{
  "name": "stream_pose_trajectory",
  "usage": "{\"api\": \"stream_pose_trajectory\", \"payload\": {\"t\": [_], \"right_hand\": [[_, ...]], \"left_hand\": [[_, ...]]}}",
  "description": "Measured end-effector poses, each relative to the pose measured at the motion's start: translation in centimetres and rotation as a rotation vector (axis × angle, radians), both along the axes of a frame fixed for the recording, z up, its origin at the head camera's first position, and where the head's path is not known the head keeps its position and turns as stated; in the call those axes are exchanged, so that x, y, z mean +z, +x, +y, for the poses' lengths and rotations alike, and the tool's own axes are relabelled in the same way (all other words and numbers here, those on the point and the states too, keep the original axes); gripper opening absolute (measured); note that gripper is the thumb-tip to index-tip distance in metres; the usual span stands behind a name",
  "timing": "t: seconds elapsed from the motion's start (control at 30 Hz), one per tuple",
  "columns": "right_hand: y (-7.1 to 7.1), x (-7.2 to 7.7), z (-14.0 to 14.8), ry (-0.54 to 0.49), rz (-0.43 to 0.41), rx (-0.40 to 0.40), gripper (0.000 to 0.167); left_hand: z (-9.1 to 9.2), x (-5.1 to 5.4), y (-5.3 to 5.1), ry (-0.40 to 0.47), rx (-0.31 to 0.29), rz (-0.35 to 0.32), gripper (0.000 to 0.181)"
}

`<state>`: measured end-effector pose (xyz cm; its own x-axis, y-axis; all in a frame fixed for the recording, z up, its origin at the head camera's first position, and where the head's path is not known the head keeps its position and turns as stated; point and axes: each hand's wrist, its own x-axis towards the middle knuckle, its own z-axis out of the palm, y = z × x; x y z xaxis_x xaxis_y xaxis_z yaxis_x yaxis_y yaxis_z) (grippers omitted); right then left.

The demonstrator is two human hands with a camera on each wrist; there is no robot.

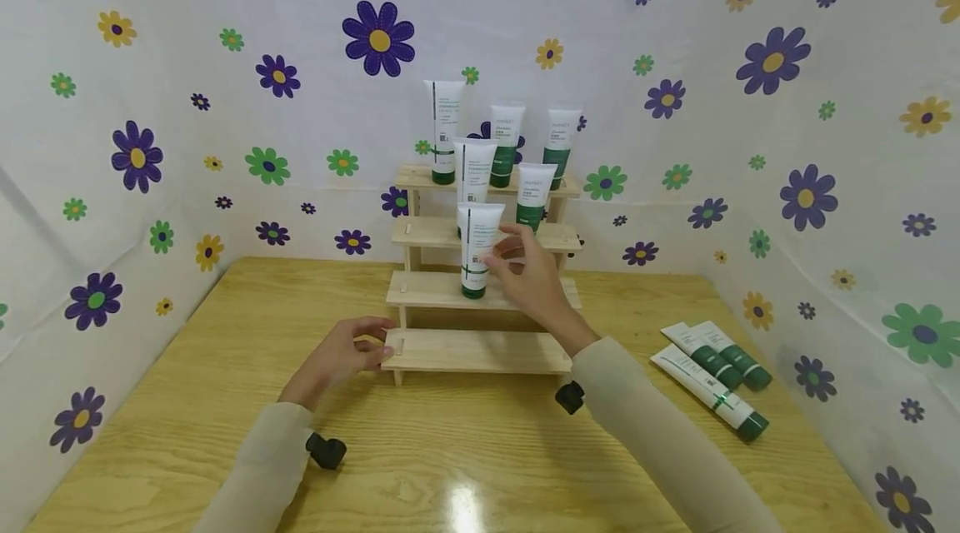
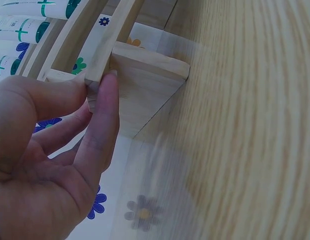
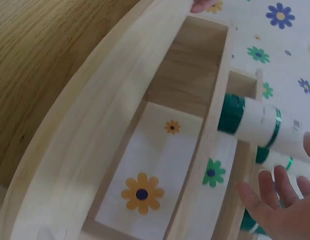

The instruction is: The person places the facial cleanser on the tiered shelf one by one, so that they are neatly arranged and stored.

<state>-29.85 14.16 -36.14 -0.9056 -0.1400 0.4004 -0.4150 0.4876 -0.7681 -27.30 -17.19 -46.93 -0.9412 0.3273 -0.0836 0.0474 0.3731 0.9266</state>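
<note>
A stepped wooden display rack (image 1: 480,350) stands on the table. My left hand (image 1: 348,356) pinches the left end of its lowest shelf (image 2: 100,62), thumb and fingers on opposite faces of the board. A white squeeze tube with a green cap (image 1: 474,254) stands upright on the second shelf from the bottom. Beside its right side is my right hand (image 1: 528,275), fingers spread and slightly bent. The thumb is at the tube's edge; whether it touches cannot be told. In the right wrist view the fingers (image 3: 269,192) are apart from this tube (image 3: 259,122).
Two tubes stand on the third shelf, a taller one (image 1: 474,175) and a shorter one (image 1: 534,196). On the top shelf are three more, including one at the left (image 1: 446,129). Three tubes lie on the table at right, one nearest the front (image 1: 705,383). Flowered cloth surrounds the table.
</note>
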Motion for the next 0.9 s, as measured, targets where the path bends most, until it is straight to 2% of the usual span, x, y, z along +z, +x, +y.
{"api": "stream_pose_trajectory", "payload": {"t": [0.17, 0.37, 0.6, 0.9], "right_hand": [[0.7, 0.7, 3.6, 0.055, -0.018, -0.035, 0.045], [1.7, 1.2, 9.4, 0.202, -0.084, -0.046, 0.037], [3.3, 1.3, 15.2, 0.413, -0.191, 0.008, 0.034], [4.9, 0.7, 19.4, 0.509, -0.387, 0.096, 0.035]], "left_hand": [[0.0, 0.1, 0.1, 0.001, 0.005, -0.002, 0.05], [0.0, 0.2, 0.1, -0.005, 0.011, -0.009, 0.049], [0.3, 0.2, -0.1, -0.018, 0.009, 0.001, 0.049], [0.1, 0.3, 0.1, -0.018, -0.001, -0.004, 0.05]]}}
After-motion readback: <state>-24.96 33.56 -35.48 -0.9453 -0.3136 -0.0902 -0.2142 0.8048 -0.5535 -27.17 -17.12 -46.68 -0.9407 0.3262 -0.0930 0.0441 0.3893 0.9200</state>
